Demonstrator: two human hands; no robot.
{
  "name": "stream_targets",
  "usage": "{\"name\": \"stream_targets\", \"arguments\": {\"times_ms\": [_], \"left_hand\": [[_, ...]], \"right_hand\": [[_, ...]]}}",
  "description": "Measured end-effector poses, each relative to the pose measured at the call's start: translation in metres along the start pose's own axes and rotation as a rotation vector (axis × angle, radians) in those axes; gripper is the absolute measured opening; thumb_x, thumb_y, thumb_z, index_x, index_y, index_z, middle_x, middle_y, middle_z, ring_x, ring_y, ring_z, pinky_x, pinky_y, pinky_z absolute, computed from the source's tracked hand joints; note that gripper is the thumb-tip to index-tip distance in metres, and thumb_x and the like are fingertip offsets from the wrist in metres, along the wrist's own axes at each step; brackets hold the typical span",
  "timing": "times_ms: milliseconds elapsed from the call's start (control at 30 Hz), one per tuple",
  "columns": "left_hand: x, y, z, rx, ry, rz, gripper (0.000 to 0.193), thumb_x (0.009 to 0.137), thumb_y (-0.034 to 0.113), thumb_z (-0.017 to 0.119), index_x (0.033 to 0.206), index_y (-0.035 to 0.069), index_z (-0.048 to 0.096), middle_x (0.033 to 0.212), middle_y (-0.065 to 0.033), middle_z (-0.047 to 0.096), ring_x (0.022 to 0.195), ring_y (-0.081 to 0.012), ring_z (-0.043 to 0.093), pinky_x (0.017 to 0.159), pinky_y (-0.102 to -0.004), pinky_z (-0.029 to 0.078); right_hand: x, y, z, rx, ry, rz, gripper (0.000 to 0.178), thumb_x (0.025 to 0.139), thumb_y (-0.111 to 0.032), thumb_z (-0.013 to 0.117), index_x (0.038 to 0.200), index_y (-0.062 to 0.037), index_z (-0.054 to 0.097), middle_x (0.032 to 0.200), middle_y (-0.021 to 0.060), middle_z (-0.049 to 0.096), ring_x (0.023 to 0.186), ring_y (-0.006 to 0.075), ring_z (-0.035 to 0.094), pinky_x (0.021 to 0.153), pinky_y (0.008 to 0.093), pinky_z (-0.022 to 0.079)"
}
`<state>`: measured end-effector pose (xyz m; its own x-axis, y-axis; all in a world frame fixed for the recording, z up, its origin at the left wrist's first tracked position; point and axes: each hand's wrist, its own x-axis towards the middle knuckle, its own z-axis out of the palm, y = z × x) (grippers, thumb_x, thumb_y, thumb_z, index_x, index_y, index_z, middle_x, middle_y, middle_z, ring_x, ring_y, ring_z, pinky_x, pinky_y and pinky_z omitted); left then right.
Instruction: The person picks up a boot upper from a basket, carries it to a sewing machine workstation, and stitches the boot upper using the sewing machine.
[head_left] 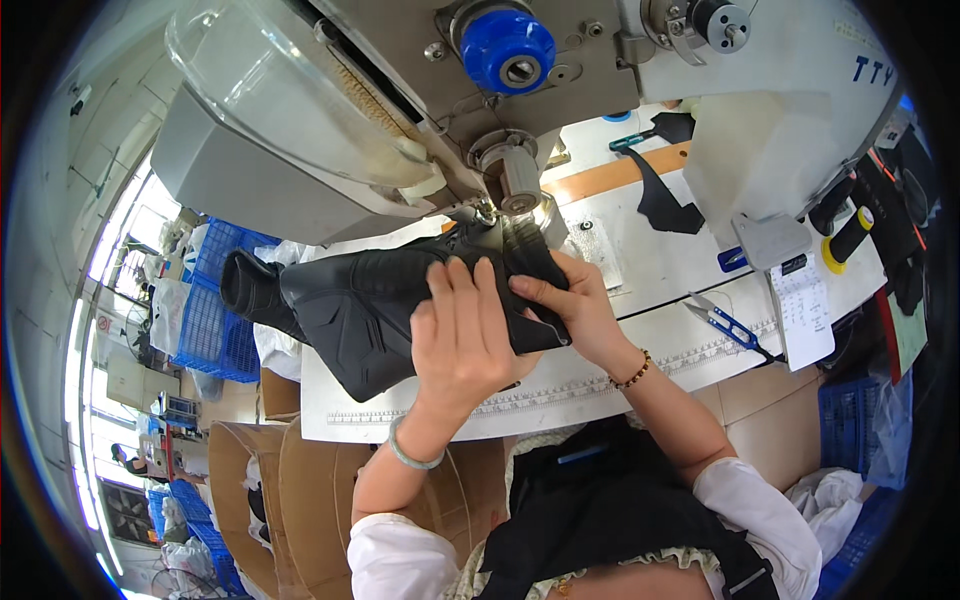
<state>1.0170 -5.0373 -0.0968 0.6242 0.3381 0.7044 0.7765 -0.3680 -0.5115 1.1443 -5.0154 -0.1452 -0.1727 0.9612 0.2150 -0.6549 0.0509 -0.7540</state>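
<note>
A black boot upper (350, 305) lies across the white sewing table (650, 340) under the head of an industrial sewing machine (400, 90). My left hand (462, 335) presses flat on top of the boot's middle, fingers pointing toward the needle area (487, 212). My right hand (570, 300) pinches the boot's right edge just below the needle. The boot's shaft sticks out past the table's left edge.
Blue thread snips (730, 325) lie on the table to the right, beside a paper sheet (803, 315). Black cut pieces (668, 205) and a yellow-tipped tool (848, 240) sit farther back. Cardboard boxes (260, 480) and blue crates (215, 300) stand to the left.
</note>
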Motion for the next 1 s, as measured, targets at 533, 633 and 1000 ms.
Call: {"name": "stream_targets", "arguments": {"times_ms": [533,633,1000], "left_hand": [[0.004,0.029,0.002,0.162,-0.073,-0.098,0.057,0.075,0.042,0.047,0.093,-0.011,0.058,0.088,-0.0258,0.059,0.083,-0.0364,0.059,0.058,-0.0331,0.037],[0.004,0.029,0.000,0.193,-0.111,-0.082,0.061,0.078,0.045,0.044,0.095,-0.011,0.058,0.090,-0.0260,0.059,0.086,-0.0369,0.059,0.059,-0.0330,0.037],[-0.001,0.024,-0.012,0.166,-0.222,-0.085,0.081,0.074,0.063,0.039,0.106,-0.011,0.054,0.102,-0.0267,0.056,0.097,-0.0357,0.055,0.065,-0.0325,0.036]], "right_hand": [[0.006,-0.001,-0.024,-0.289,-0.126,0.079,0.008,0.083,-0.009,0.059,0.086,-0.0016,0.058,0.056,-0.0041,0.048,0.043,0.0002,0.038,0.036,0.0172,0.026],[0.008,-0.011,-0.025,-0.383,-0.172,0.082,0.009,0.083,-0.010,0.058,0.087,-0.0018,0.058,0.058,-0.0037,0.050,0.044,0.0006,0.041,0.037,0.0172,0.028],[0.007,-0.050,0.000,-0.822,-0.047,-0.095,0.022,0.075,-0.013,0.064,0.089,0.0031,0.058,0.070,0.0088,0.062,0.061,0.0095,0.056,0.056,0.0248,0.046]]}}
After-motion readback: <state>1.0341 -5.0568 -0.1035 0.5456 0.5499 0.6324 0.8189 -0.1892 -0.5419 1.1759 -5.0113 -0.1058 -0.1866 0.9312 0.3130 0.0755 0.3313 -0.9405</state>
